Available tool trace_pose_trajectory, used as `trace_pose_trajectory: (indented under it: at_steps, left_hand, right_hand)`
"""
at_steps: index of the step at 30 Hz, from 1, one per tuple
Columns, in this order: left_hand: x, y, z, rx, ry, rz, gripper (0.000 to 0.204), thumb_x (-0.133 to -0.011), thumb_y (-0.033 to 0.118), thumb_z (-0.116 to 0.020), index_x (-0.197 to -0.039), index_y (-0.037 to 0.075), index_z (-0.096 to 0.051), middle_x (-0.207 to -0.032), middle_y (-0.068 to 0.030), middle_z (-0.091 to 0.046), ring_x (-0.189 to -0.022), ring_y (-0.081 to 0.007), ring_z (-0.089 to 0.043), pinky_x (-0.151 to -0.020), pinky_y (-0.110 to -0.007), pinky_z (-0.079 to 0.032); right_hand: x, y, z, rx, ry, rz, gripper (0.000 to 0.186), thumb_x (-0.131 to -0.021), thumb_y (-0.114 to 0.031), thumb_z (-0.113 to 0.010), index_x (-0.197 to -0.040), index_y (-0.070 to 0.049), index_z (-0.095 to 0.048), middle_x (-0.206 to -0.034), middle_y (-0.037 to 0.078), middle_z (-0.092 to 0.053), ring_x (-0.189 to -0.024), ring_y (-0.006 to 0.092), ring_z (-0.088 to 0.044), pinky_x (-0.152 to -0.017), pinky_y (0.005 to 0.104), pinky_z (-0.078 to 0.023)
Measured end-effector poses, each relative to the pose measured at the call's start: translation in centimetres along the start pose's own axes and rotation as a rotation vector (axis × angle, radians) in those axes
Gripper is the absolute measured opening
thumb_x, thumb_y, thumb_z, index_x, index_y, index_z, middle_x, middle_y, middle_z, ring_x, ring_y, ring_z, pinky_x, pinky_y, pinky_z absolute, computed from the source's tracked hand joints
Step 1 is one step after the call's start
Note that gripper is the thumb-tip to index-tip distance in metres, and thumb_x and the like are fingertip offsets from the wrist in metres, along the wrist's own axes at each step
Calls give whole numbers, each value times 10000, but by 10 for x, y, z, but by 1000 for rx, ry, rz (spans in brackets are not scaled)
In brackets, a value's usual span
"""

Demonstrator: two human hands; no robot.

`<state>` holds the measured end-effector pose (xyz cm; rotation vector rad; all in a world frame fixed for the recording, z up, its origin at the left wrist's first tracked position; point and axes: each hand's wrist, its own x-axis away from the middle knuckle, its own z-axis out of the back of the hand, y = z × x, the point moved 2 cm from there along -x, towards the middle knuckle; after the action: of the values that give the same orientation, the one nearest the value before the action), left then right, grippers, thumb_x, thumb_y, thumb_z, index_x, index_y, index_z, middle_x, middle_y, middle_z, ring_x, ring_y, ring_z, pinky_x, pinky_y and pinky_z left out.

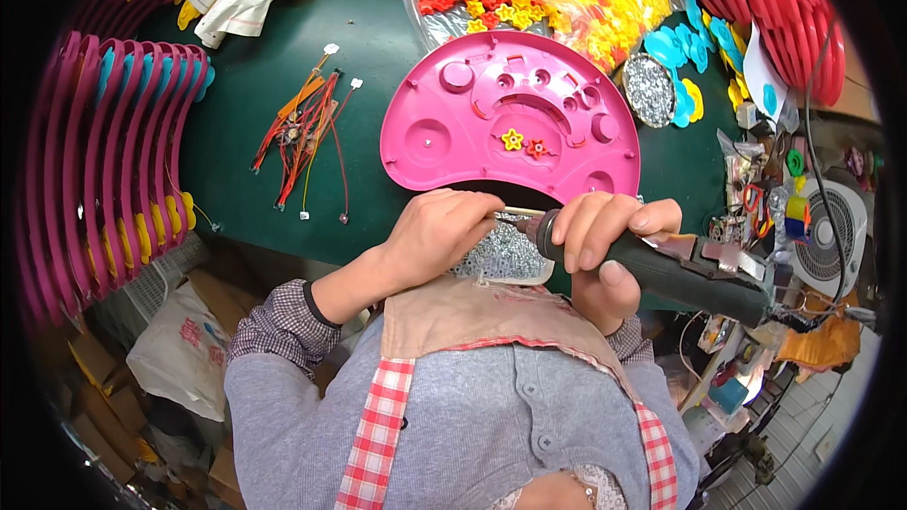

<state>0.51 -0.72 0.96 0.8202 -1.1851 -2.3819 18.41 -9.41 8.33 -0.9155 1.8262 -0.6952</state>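
My right hand [605,238] is wrapped round a dark electric screwdriver [704,276], held nearly level with its tip toward the left. At that tip my left hand [444,234] is closed, fingertips pinched together; whatever they hold is too small to make out. Directly beneath both hands lies a container of small silver screws [505,257], against my apron. Just beyond them rests a pink curved plastic panel [472,146] with moulded posts and round recesses. On it sit a yellow star-shaped piece [512,140] and a red one [538,148].
Wired parts [300,132] lie left of the panel. Stacked magenta panels [113,161] stand far left, red ones [775,9] far right. A bag of yellow and red pieces [557,0] is behind. Right are a dish of silver screws [650,90] and a fan [831,231].
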Motion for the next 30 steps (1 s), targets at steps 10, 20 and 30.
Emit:
trace_pose_trajectory:
  at_steps: [10,20,30]
  left_hand:
    - [-8,3,3,16,90,-189,262,-820,30,-768,-1048,34,-641,-798,-77,-672,-706,-264,-673,-635,-390,-520]
    - [-7,-8,42,-256,307,-220,239,-842,69,-775,-1068,39,-706,-887,-73,-717,-806,-269,-709,-695,-365,-555]
    - [37,-138,196,-468,258,644,210,-852,132,-810,-1000,-7,-760,-936,-137,-660,-827,-269,-693,-769,-368,-556]
  right_hand:
    - [-1,5,0,-7,-35,16,445,-934,-61,-702,-1291,-88,-437,-793,90,-641,-683,194,-634,-747,416,-563]
    - [-3,15,-2,94,48,11,440,-928,-45,-690,-1277,-92,-426,-769,92,-610,-658,213,-610,-714,417,-546]
    - [-12,19,24,166,152,110,490,-885,-74,-635,-1346,-67,-468,-750,96,-566,-595,201,-552,-686,406,-536]
